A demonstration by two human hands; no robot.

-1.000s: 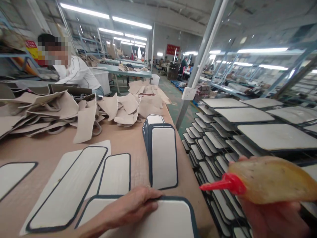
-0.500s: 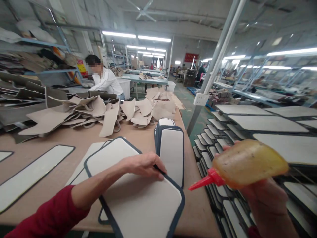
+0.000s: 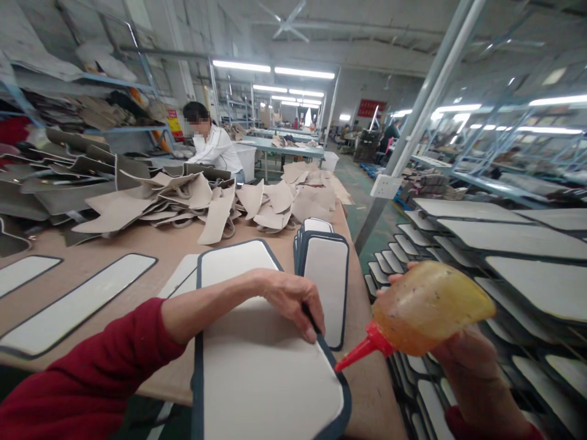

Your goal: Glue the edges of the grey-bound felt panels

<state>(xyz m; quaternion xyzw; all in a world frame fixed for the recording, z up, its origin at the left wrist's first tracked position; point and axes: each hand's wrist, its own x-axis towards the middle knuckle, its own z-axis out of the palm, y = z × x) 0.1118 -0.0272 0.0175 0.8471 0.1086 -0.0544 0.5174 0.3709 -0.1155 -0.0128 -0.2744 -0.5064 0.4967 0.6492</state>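
Observation:
My left hand [image 3: 293, 302] grips the dark edge of a pale, round-cornered panel [image 3: 270, 379], its thumb and fingers closed over the border. The panel lies at the table's front, on top of other panels that it partly hides. In my right hand [image 3: 468, 354] is a glue bottle [image 3: 431, 308], amber and see-through, with a red nozzle. The nozzle tip points down-left and is at the panel's right border; whether it touches cannot be made out. Just beyond my left hand stands a stack of narrow, dark-edged panels [image 3: 325, 287].
Long panels [image 3: 87, 299] lie on the brown table [image 3: 178, 244] at left. Loose beige pieces [image 3: 220, 211] are heaped along its far side. To the right, a rack holds many dark-edged panels [image 3: 541, 281], near a metal post [image 3: 389, 165]. A co-worker in white [image 3: 220, 150] sits beyond.
The held panel has turned, its long sides now running nearly straight toward me. The glue bottle has moved left and down, bringing its nozzle to the panel's edge. The camera view has shifted slightly left.

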